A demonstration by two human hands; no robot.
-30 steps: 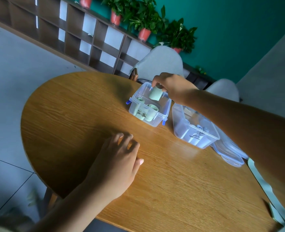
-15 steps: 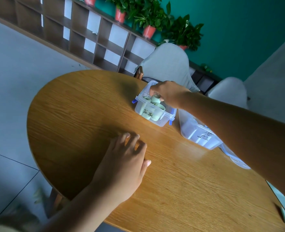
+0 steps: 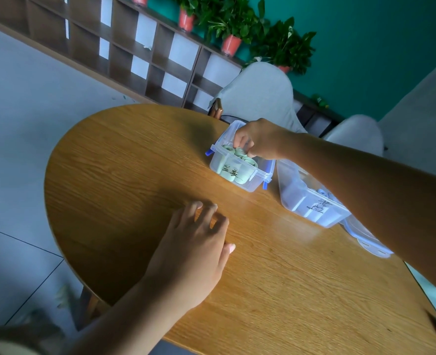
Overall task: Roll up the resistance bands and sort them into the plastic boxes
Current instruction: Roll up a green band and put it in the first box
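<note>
A small clear plastic box with blue clips stands at the far side of the round wooden table. Several rolled pale green bands stand inside it. My right hand reaches into this box, its fingers curled down around the top of a green roll. A second clear box with a handwritten label sits to its right, with pale blue rolls partly hidden by my right forearm. My left hand rests palm down on the table, fingers slightly spread, holding nothing.
Clear lids lie behind the second box. A loose pale band hangs at the table's right edge. Two grey chairs stand behind the table, with a wooden shelf and potted plants along the teal wall.
My right hand lowered the green roll from above the box down among the other rolls. The view shifted slightly. My left hand stayed flat on the table.
</note>
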